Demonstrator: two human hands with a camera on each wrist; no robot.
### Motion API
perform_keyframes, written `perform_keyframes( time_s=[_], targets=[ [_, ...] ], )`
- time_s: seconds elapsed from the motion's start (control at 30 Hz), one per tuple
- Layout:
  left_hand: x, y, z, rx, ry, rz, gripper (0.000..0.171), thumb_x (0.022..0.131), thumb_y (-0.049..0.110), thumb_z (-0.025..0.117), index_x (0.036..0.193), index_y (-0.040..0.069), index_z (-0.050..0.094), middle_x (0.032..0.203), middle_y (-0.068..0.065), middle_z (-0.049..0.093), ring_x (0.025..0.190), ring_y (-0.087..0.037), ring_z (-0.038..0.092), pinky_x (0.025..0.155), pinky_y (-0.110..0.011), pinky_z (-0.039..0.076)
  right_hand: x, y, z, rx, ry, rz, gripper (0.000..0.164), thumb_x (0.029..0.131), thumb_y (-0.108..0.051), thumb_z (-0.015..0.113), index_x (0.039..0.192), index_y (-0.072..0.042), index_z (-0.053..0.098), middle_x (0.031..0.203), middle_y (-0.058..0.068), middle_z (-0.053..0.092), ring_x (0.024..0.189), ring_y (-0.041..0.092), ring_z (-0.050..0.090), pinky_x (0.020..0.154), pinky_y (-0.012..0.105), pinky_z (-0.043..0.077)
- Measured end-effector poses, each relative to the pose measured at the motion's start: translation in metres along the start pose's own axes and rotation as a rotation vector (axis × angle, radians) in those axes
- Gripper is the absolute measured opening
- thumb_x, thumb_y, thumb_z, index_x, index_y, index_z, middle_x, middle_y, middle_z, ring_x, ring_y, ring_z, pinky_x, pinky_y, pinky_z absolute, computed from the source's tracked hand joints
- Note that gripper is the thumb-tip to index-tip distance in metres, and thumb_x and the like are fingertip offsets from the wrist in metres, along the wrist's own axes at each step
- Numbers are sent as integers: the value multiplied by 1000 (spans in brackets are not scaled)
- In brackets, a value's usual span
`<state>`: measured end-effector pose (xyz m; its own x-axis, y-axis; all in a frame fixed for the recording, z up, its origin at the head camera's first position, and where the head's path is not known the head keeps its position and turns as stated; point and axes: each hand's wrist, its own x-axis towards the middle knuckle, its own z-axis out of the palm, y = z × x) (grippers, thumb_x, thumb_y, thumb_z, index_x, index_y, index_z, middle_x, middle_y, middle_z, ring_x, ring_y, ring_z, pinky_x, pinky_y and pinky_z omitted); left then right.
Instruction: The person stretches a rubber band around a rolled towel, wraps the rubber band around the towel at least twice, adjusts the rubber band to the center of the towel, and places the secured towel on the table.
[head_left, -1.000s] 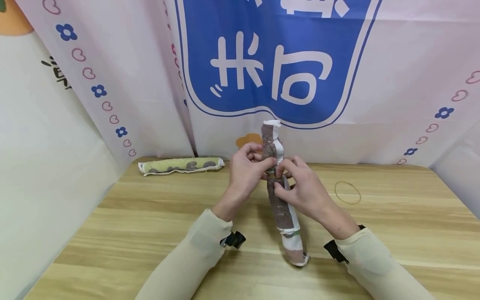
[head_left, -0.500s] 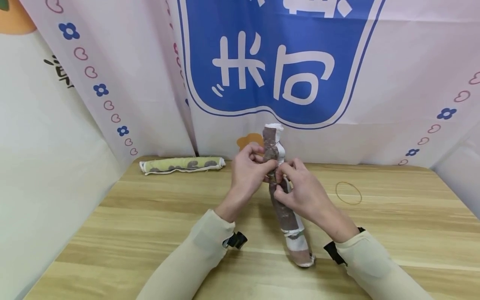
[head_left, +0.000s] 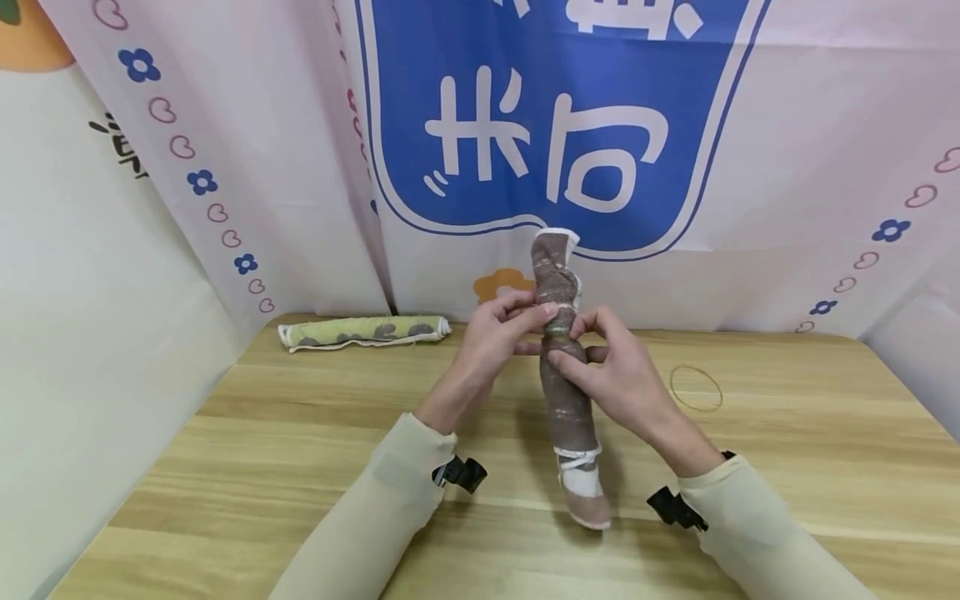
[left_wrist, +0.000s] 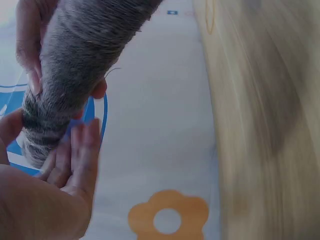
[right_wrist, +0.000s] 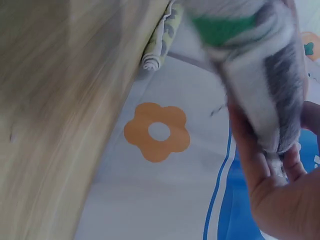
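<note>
A rolled-up towel (head_left: 567, 400), grey-brown with white parts, stands tilted between both hands, its lower end towards the table's front. It narrows about a third of the way down, where a thin light line crosses it. My left hand (head_left: 491, 343) pinches it at that narrow place, thumb in front. Just below, my right hand (head_left: 621, 373) grips the roll with thumb and fingers. The left wrist view shows the grey towel (left_wrist: 90, 45) large, fingers around its narrow part. In the right wrist view, the towel's white end (right_wrist: 255, 90) with a green patch is blurred.
A second rolled towel (head_left: 367, 332), yellow-green with grey spots, lies at the table's back left. A thin rubber band (head_left: 697, 409) lies on the wooden table (head_left: 247, 483) right of the hands. A printed cloth (head_left: 442, 258) hangs behind the table's back edge.
The towel roll has turned about its length, so more brown faces up and the white strip is mostly hidden. Its lower end has shifted left. My right fingers have spread slightly around it.
</note>
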<state>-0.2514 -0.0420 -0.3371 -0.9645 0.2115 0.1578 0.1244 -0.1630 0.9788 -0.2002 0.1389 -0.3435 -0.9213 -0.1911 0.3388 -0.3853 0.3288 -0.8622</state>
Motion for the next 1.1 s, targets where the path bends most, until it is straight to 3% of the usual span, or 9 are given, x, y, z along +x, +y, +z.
perform_keyframes(
  time_s=[0.1,0.23,0.33,0.5,0.67,0.83,0.93,1.1],
  targets=[
    [1,0,-2,36,12,-1,35,97,16,77,125,-3,69,109,-14,73,95,-22,72,80,-38,64,0,2,3,-45,12,-93,32,96,-1,78,113,-1,50,127,22,56,96,34,74,70,36,64],
    [0,2,-2,44,79,2,25,93,13,80,113,1,69,96,-9,71,84,-18,70,73,-35,64,0,4,7,-233,81,-271,34,89,3,84,112,1,59,113,18,53,97,32,68,72,34,64],
    [0,3,0,35,119,5,24,91,11,82,109,2,68,91,-7,69,79,-16,68,69,-33,64,0,5,8,-297,99,-316,35,88,3,85,113,-1,61,111,16,54,94,31,69,70,38,65],
    [-1,3,4,44,174,13,21,89,8,82,102,4,67,82,-4,66,71,-13,64,61,-28,61,0,4,6,-345,63,-303,34,88,1,86,110,-2,61,106,15,56,92,31,72,70,41,65],
    [-4,1,5,46,183,16,20,88,5,83,97,6,64,78,-2,62,68,-12,61,56,-27,58,0,2,5,-364,17,-279,27,89,0,84,101,-6,61,103,11,56,92,29,73,73,42,65],
    [-5,1,4,45,197,32,23,88,4,82,101,5,64,81,-3,62,70,-13,61,56,-27,59,1,2,7,-360,2,-283,30,89,3,82,109,-3,61,108,15,56,93,30,73,72,37,65],
    [-6,1,5,74,196,63,25,88,3,83,104,3,64,81,-3,63,70,-13,61,54,-28,59,0,2,9,-375,-2,-277,33,87,5,81,111,-3,60,109,16,55,93,31,74,70,34,64],
    [-8,1,9,153,206,111,26,86,4,85,102,3,65,78,-3,64,67,-12,60,53,-27,57,-2,3,8,-418,-3,-276,26,85,4,78,99,-10,61,107,12,54,88,26,70,65,33,60]
  ],
)
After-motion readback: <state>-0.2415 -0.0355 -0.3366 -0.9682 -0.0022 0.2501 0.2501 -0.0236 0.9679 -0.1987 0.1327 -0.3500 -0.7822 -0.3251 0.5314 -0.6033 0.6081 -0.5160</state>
